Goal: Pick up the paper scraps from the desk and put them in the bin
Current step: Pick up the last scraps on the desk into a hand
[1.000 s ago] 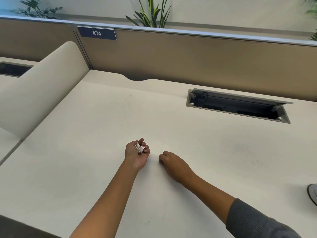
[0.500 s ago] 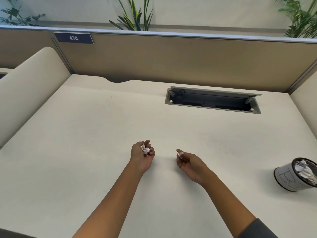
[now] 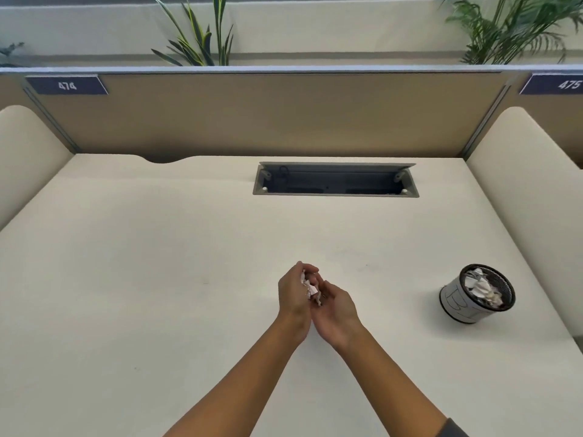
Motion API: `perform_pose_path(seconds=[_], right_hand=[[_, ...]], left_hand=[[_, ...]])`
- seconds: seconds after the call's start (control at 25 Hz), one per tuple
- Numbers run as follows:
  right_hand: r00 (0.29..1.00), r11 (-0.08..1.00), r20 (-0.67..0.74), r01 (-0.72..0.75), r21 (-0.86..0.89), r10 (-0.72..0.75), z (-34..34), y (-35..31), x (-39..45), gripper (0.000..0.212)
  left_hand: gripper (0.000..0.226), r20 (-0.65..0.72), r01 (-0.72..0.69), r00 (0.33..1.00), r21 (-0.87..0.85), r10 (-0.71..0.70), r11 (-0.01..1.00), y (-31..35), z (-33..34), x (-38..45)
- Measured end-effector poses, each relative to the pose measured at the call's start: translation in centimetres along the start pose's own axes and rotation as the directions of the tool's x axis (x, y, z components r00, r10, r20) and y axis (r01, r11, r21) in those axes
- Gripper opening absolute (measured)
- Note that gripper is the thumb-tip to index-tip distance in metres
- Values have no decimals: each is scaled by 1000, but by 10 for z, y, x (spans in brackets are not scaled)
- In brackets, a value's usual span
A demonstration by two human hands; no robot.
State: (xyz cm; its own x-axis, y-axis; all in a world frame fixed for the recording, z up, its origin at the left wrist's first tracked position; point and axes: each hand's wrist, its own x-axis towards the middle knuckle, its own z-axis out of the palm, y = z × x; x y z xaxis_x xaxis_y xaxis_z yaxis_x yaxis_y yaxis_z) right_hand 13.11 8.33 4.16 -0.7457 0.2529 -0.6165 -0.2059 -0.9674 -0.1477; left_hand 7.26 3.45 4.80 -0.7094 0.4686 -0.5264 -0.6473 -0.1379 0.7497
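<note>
Small white paper scraps (image 3: 309,287) sit bunched between my two hands above the middle of the cream desk (image 3: 157,279). My left hand (image 3: 295,294) is turned on edge and cups them from the left. Pressed against it from the right, my right hand (image 3: 336,305) lies palm up under the scraps. The bin (image 3: 478,293), a small black mesh cup with a white paper wrap, stands upright at the desk's right side and holds crumpled white paper. It is well to the right of both hands.
An open cable tray (image 3: 336,181) is sunk into the desk behind the hands. Tan partition panels (image 3: 268,115) wall the back, and rounded cream dividers (image 3: 530,184) close off both sides. Plants stand behind the partition.
My hands, apart before, have come together; the right hand brought a picked-up scrap to the left hand's bunch. The view has swung right, showing the bin fully.
</note>
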Motion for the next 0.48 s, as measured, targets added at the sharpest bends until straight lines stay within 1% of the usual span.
perform_pose_path(seconds=[0.08, 0.12, 0.16, 0.24, 0.28, 0.36, 0.4, 0.44, 0.48], right_hand=[[1000, 992, 4, -15, 127, 15, -7, -7, -4, 32], [1000, 978, 4, -24, 208, 24, -11, -11, -3, 33], [1000, 970, -4, -15, 243, 16, -15, -16, -2, 31], [999, 982, -37, 14, 191, -7, -22, -26, 0, 19], [999, 981, -38, 8, 191, -1, -26, -30, 1, 17], [996, 901, 91, -61, 429, 25, -32, -38, -3, 22], [992, 885, 124, -60, 462, 3, -34, -41, -4, 21], [994, 908, 97, -2, 419, -42, -37, -46, -5, 15], [996, 945, 32, 63, 321, -78, -38, -52, -7, 14]], left_hand=[[32, 25, -23, 999, -1, 23, 1000, -12, 15, -4], [38, 41, -30, 999, -26, 31, 999, -18, 22, -6], [46, 57, -47, 997, -43, 49, 998, -24, 28, -8], [62, 91, -84, 992, -4, 84, 996, -33, 40, -13], [67, 111, -99, 989, 34, 95, 994, -38, 45, -15], [74, 159, -123, 981, 88, 108, 989, -43, 56, -22], [76, 181, -122, 978, 101, 102, 987, -44, 59, -25], [77, 197, -125, 975, 110, 101, 986, -45, 62, -27], [77, 211, -139, 971, 119, 112, 983, -45, 64, -27]])
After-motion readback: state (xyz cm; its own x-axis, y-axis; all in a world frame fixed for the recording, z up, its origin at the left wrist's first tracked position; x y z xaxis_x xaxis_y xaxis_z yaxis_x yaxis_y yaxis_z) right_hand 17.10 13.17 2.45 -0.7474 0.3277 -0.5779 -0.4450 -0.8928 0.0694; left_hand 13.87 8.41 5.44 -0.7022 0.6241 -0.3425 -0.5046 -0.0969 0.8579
